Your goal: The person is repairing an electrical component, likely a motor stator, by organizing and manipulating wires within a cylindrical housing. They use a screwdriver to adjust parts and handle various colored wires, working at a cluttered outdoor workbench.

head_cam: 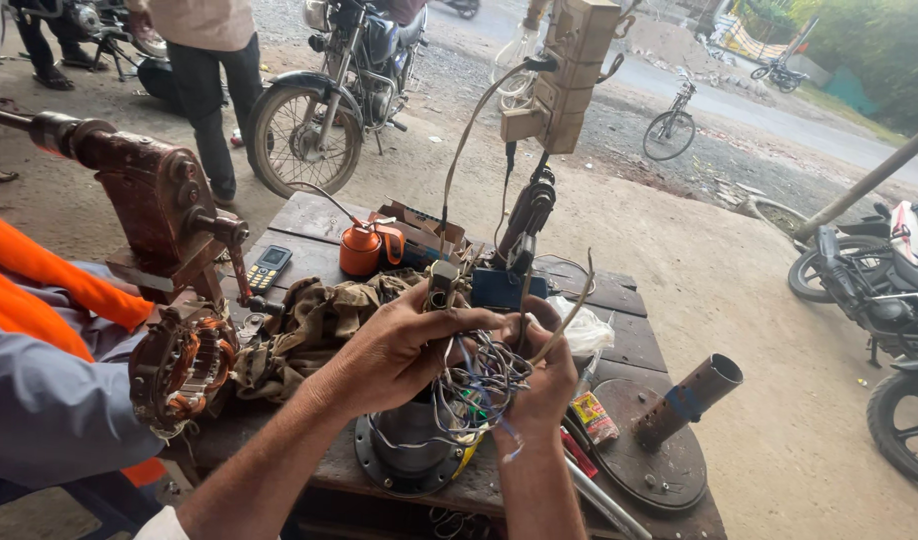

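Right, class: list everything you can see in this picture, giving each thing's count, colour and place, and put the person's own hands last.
Round dark metal motor housing: one, grey-black, front edge of workbench, under the hands.
Tangle of thin wires: one bundle, blue, white and grey, on top of the housing.
Orange oil can with thin spout: one, orange, back of bench.
Small keypad phone: one, black, bench left.
Greasy rags: one heap, brown, bench centre-left.
Copper-wound stator ring: one, rusty orange, left edge.
Rusty metal pipe on round plate: one, brown, bench right.
Motorcycles: three, dark, behind and right.
Bicycle: one, roadside.
Left hand: holds wires.
Right hand: grips wires.
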